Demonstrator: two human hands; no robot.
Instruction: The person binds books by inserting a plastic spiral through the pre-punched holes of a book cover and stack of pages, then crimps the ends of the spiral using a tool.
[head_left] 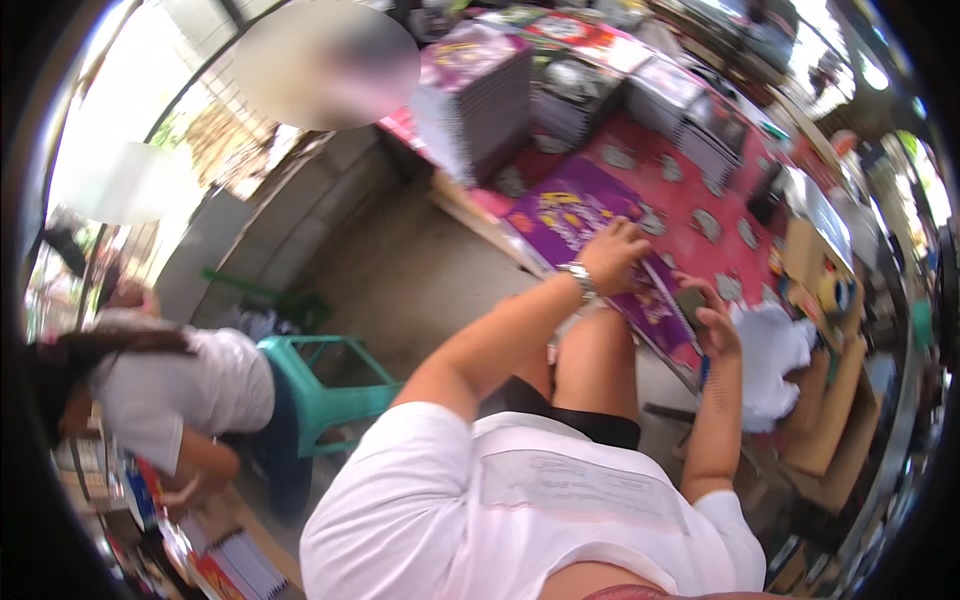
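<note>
On the red patterned tablecloth (715, 255) in front of me lies a purple printed cover (560, 215) with yellow lettering and a pale strip across it. My left hand (612, 258), a metal watch on its wrist, rests on this cover with its fingers spread and nothing in them. My right hand (715, 320) is at the cover's near right edge. Its thumb and fingers are closed on a small dark flat piece (690, 300), whose kind I cannot make out. The far end of the cover lies close to a tall book stack (485, 110).
More book stacks (690, 120) stand along the table's far side. To the right are crumpled white sheeting (770, 360) and a cardboard box (830, 420), with a tape roll (835, 293) nearby. A green stool (330, 375) and a bending co-worker (190, 390) are at left.
</note>
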